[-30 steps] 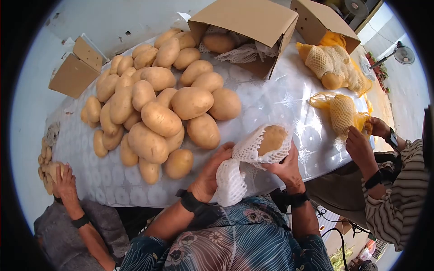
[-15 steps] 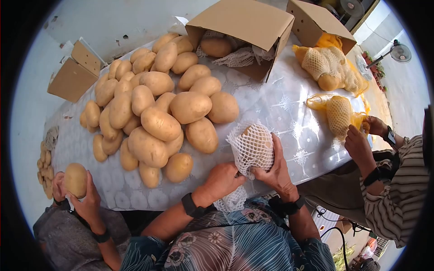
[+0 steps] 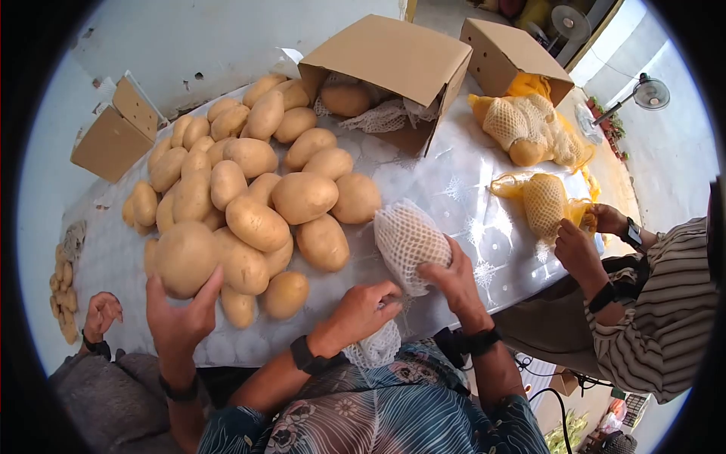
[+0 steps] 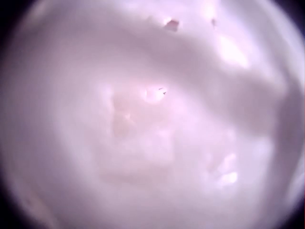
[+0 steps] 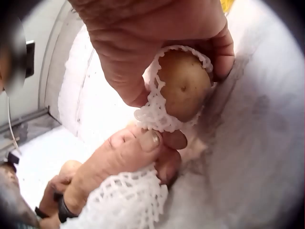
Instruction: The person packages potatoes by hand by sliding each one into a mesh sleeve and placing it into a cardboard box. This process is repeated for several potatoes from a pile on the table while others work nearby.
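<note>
Over a shiny, pale patterned tablecloth (image 3: 431,178), an oval tan potato in a white foam-net sleeve (image 3: 408,244) is held near the front edge, the potato heap (image 3: 305,198) at its ten o'clock. The right hand (image 3: 457,281) grips its sides, probably steadying it, since the left hand (image 3: 357,316) pinches the sleeve's rim at seven o'clock, seemingly for control.

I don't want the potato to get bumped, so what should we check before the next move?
1. Right hand's grip around the potato: ok.
2. White net around the potato's sides: ok.
3. Potato's end covered: not ok, it's bare in the right wrist view.
4. Left hand's grip at the net's open edge: ok.
5. Dangling net separate: cannot tell, partly hidden.
6. Room in the big box: cannot tell, partly hidden.
</note>
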### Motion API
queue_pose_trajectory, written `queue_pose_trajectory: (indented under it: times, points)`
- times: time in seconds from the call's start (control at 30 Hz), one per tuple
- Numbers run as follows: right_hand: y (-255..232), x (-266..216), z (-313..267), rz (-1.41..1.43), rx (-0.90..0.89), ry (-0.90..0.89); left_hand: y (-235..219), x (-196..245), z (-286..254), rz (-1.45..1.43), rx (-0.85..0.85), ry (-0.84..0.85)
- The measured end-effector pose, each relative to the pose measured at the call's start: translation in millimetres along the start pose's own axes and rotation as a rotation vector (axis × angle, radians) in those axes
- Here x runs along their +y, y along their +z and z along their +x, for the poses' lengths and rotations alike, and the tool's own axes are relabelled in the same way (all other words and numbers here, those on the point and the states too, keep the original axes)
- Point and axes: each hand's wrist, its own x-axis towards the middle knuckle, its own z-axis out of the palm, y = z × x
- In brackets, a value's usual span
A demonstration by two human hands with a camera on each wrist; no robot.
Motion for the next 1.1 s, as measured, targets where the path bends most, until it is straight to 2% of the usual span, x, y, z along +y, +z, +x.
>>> queue_pose_trajectory:
  times: [0.1,0.13,0.17,0.2,0.23,0.27,0.3,0.37,0.4,0.47,0.5,0.6,0.67,0.73,0.77,0.83,0.9,0.93,1.0,1.07,1.1]
  points:
    - [-18,-15,8,0.224,-0.09,0.142,-4,2,-8,-0.059,0.03,-0.046]
    - [-24,-15,12,0.282,-0.107,0.196,-7,4,-13,-0.064,-0.012,-0.065]
    - [-30,-3,21,0.246,-0.059,0.116,-11,6,-18,-0.069,-0.052,-0.086]
    - [-40,8,35,0.313,-0.057,0.153,-14,6,-24,-0.073,-0.09,-0.109]
    - [-46,-1,43,0.321,-0.021,0.119,-17,4,-29,-0.082,-0.162,-0.152]
    - [-48,-12,46,0.337,0.059,0.022,-20,2,-34,-0.056,-0.199,-0.115]
    - [-67,4,71,0.3,0.121,0.025,-22,0,-40,-0.03,-0.24,-0.079]
    - [-76,-6,85,0.143,0.251,-0.137,-29,-2,-51,0.033,-0.347,0.03]
    - [-78,-10,92,0.166,0.317,-0.11,-33,-3,-57,0.014,-0.401,-0.01]
    - [-89,-7,97,0.075,0.287,-0.088,-40,0,-67,-0.027,-0.51,-0.093]
    - [-88,-7,95,0.03,0.272,-0.075,-41,1,-69,-0.025,-0.483,-0.192]
    - [-81,-7,72,-0.191,0.299,-0.349,-47,-12,-75,-0.068,-0.114,-0.164]
    - [-75,4,55,-0.465,0.607,-0.592,-60,-7,-73,-0.162,0.025,-0.202]
    - [-60,-7,31,-0.269,0.542,-0.534,-64,-8,-72,-0.262,0.167,-0.186]
    - [-46,-8,19,-0.075,0.417,-0.535,-66,-7,-71,-0.332,0.187,-0.198]
    - [-15,-23,-10,0.04,0.021,-0.353,-63,-6,-66,-0.478,0.219,-0.233]
    - [11,-35,-30,0.085,-0.486,-0.1,-60,0,-62,-0.611,0.235,-0.209]
    - [27,-41,-39,0.084,-0.621,-0.017,-57,4,-58,-0.664,0.265,-0.184]
    - [58,-27,-44,0.125,-0.663,-0.068,-55,9,-53,-0.768,0.327,-0.133]
    - [74,-18,-40,0.108,-0.66,-0.102,-61,5,-57,-0.706,0.29,-0.118]
    - [78,-22,-40,0.16,-0.6,-0.121,-63,6,-60,-0.672,0.293,-0.093]
